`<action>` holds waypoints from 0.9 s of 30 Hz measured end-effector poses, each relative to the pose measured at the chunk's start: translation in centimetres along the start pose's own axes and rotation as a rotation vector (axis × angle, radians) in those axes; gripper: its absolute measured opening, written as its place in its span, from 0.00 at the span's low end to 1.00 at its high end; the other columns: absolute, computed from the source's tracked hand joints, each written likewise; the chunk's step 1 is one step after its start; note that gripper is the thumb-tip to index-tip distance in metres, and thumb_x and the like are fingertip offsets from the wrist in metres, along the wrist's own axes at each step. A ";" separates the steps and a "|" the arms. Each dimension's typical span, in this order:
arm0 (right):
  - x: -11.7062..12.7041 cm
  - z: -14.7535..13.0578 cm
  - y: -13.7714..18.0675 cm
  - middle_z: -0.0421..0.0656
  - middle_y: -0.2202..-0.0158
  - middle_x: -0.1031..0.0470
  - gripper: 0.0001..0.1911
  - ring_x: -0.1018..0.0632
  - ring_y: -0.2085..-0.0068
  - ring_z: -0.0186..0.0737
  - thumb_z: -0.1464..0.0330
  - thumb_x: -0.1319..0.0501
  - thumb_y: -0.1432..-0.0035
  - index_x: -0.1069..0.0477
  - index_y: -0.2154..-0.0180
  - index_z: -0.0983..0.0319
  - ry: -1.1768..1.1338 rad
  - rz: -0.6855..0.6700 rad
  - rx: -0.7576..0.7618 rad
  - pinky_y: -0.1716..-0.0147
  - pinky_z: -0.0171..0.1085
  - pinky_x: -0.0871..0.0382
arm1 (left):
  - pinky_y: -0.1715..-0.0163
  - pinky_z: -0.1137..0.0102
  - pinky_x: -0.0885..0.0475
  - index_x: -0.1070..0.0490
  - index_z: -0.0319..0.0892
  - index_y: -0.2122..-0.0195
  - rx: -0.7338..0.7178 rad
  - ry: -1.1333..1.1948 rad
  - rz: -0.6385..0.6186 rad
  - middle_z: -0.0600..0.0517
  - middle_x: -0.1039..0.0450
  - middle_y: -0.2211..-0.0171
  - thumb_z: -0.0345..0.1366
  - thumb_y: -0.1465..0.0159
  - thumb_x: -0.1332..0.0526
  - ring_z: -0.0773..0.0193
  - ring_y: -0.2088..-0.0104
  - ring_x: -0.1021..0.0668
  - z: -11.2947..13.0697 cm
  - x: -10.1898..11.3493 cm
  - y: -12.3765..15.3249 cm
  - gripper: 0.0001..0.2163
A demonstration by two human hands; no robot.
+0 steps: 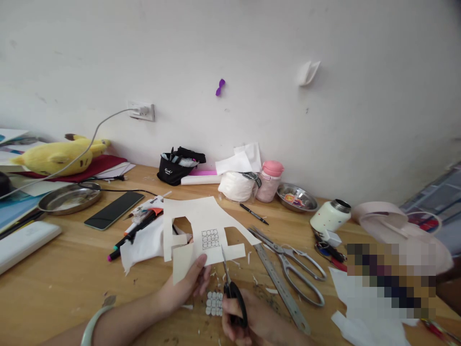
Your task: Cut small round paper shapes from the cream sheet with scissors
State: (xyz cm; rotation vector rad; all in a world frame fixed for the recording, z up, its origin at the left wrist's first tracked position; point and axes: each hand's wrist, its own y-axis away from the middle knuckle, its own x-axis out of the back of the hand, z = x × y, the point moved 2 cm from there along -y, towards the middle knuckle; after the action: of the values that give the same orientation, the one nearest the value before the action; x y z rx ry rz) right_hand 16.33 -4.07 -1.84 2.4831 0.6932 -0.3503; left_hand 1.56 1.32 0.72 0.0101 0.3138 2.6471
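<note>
Closest to us, our right hand (243, 315) is wrapped around the handles of slim black-handled metal scissors (237, 305), whose blades point away from us and meet the sheet just right of its printed grid. Our left hand (187, 286) pinches the near edge of that sheet, an irregular cream paper with cut-out notches (203, 211), thumb on top and fingers underneath; a pale green bangle (94, 327) circles the wrist. Ahead of both hands, on the paper, we see a dark-outlined grid of small circles (210, 239). Between the hands, on the wooden table (72, 293), lies a cut-out piece with similar circles (212, 303), partly covered by our right fingers. To the right of the right hand we have a long steel ruler (281, 288) and large all-silver scissors (288, 262). Well beyond the left hand stands a black fabric pouch (173, 172) with white script; the lettering is small, and we read it only as possibly "Touch". Beyond the right hand, a black label (252, 179) crosses a rounded white bundle (236, 187), its writing too tiny for us.
</note>
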 end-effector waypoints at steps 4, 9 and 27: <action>-0.1 0.0 -0.1 0.37 0.88 0.37 0.24 0.45 0.91 0.21 0.51 0.41 0.55 0.40 0.81 0.65 0.010 0.070 -0.039 0.94 0.26 0.59 | 0.85 0.75 0.50 0.42 0.42 0.81 -0.011 0.007 0.003 0.59 0.44 0.90 0.59 0.46 0.52 0.73 0.87 0.43 0.1 0.0 0.0 0.23; -0.2 0.2 -0.3 0.37 0.90 0.37 0.24 0.46 0.92 0.21 0.49 0.43 0.55 0.43 0.81 0.63 -0.009 0.086 -0.022 0.95 0.25 0.58 | 0.84 0.75 0.50 0.43 0.42 0.81 -0.009 -0.005 0.009 0.60 0.45 0.90 0.59 0.45 0.52 0.73 0.87 0.43 0.0 0.1 -0.2 0.23; 0.3 1.3 -1.1 0.35 0.89 0.36 0.32 0.44 0.92 0.23 0.38 0.47 0.61 0.45 0.77 0.62 -0.147 -0.011 0.021 0.95 0.24 0.55 | 0.85 0.76 0.49 0.42 0.41 0.80 0.018 -0.108 -0.102 0.59 0.44 0.89 0.59 0.44 0.56 0.74 0.87 0.43 0.8 -0.7 1.0 0.25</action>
State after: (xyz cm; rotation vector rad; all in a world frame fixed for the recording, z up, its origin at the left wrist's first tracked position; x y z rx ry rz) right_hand 15.85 -3.89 -3.44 2.4448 0.6458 -0.5401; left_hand 1.78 0.28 1.80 0.1389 0.2934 2.5318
